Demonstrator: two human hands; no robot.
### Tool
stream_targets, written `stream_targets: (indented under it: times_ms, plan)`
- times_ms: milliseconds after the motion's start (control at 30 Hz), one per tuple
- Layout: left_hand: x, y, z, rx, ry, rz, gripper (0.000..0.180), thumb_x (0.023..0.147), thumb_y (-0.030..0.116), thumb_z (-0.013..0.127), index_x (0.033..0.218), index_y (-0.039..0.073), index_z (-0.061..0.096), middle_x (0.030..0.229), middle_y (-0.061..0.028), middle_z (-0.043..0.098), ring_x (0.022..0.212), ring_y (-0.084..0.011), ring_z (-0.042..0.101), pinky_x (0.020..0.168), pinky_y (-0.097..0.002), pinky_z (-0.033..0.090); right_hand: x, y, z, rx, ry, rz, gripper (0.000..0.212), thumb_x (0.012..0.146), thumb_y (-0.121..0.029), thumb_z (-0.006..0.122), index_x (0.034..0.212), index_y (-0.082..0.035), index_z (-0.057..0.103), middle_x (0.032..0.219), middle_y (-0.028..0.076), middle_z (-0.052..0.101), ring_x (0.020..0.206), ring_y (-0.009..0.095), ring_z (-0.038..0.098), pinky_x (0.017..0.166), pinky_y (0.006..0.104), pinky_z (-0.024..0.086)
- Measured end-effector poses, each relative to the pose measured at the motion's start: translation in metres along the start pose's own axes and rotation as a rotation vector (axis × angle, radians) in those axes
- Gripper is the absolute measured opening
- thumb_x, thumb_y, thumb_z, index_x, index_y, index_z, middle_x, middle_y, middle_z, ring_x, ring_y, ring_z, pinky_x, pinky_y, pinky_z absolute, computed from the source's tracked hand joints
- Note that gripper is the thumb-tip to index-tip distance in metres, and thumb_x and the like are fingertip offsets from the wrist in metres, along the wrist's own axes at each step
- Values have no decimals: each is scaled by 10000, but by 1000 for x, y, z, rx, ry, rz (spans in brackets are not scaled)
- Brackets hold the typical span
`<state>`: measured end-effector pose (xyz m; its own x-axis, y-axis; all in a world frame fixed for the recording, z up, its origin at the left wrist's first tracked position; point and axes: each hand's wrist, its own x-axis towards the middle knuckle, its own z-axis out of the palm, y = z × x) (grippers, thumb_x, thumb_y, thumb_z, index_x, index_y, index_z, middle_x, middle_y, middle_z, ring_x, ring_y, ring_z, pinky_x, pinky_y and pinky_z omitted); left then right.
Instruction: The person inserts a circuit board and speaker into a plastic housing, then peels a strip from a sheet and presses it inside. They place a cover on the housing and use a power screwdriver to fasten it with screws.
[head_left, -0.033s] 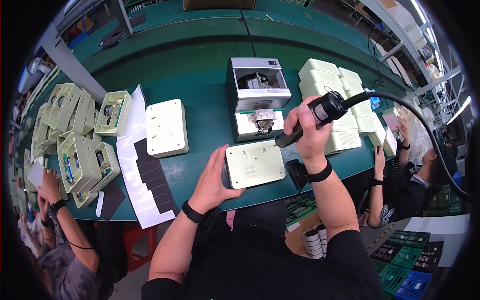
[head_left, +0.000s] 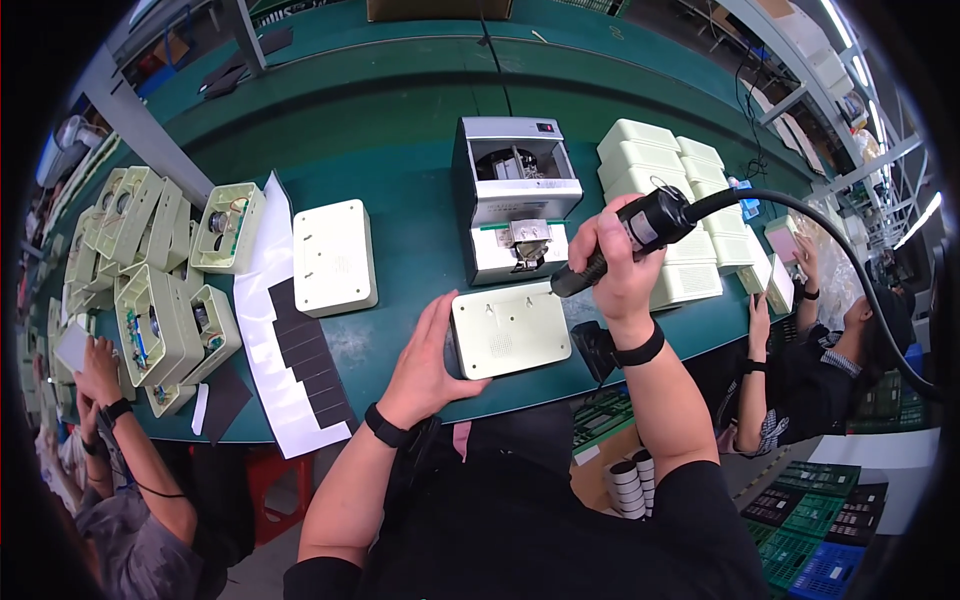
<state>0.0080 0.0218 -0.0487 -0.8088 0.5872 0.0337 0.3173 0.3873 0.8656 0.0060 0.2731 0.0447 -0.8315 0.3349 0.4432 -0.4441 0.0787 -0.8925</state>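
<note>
A cream plastic casing (head_left: 490, 355) lies back-side up on the green bench in front of me, with keyhole slots and a small grille on its face. My left hand (head_left: 425, 365) grips its left end, fingers along the side and thumb at the near edge. My right hand (head_left: 628, 265) is wrapped round a black electric screwdriver (head_left: 655, 218), tilted so its tip meets the casing's far right corner. The bit itself is hidden. Just beyond the casing stands a grey screw feeder (head_left: 520, 205).
A second cream casing (head_left: 335, 255) lies to the left, beside white-and-black sheets (head_left: 265, 350). Open casings (head_left: 165, 340) with wiring pile up at far left. Closed cream boxes (head_left: 640, 150) are stacked right. The screwdriver's cable (head_left: 810, 205) arcs rightward. Co-workers sit on both sides.
</note>
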Motion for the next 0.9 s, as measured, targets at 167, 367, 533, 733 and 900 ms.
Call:
stream_targets:
  times_ms: [167, 367, 533, 733, 900]
  plan:
    - [1, 0, -1, -13, 13, 12, 1153, 651, 265, 937, 1589, 15, 314, 1544, -219, 428, 1431, -391, 467, 1188, -445, 410, 3, 2, 3, 28, -9, -6, 197, 989, -168, 630, 1011, -35, 487, 638, 82, 565, 508, 177, 559, 518, 319, 494]
    - [-2, -8, 4, 37, 46, 61, 1144, 664, 272, 936, 1588, 39, 303, 1561, -203, 418, 1417, -393, 484, 1161, -459, 447, 18, -31, 10, -5, -25, 0, 175, 991, -154, 622, 1025, -39, 495, 641, 80, 560, 519, 184, 566, 524, 323, 498]
    - [-1, -1, 2, 9, 24, 40, 1136, 670, 266, 929, 1592, 36, 305, 1562, -208, 436, 1432, -389, 477, 1175, -449, 431, 41, -36, 30, 146, 9, -87, 154, 1005, -158, 606, 1049, -50, 506, 666, 83, 567, 531, 190, 573, 521, 342, 496]
    - [-2, -1, 3, -39, 29, 14, 1110, 670, 235, 922, 1586, 30, 327, 1549, -210, 469, 1432, -376, 488, 1184, -429, 416, 38, -36, 30, 66, -9, 39, 198, 1014, -190, 610, 1101, -59, 490, 703, 89, 571, 532, 189, 561, 526, 354, 497]
    - [-1, -6, 2, -22, 28, 60, 1123, 683, 257, 928, 1593, 75, 297, 1562, -197, 451, 1431, -397, 477, 1160, -461, 444, 1, -46, 31, 182, -122, 24, 234, 1008, -200, 625, 1122, -58, 476, 704, 90, 567, 535, 186, 557, 534, 346, 503]
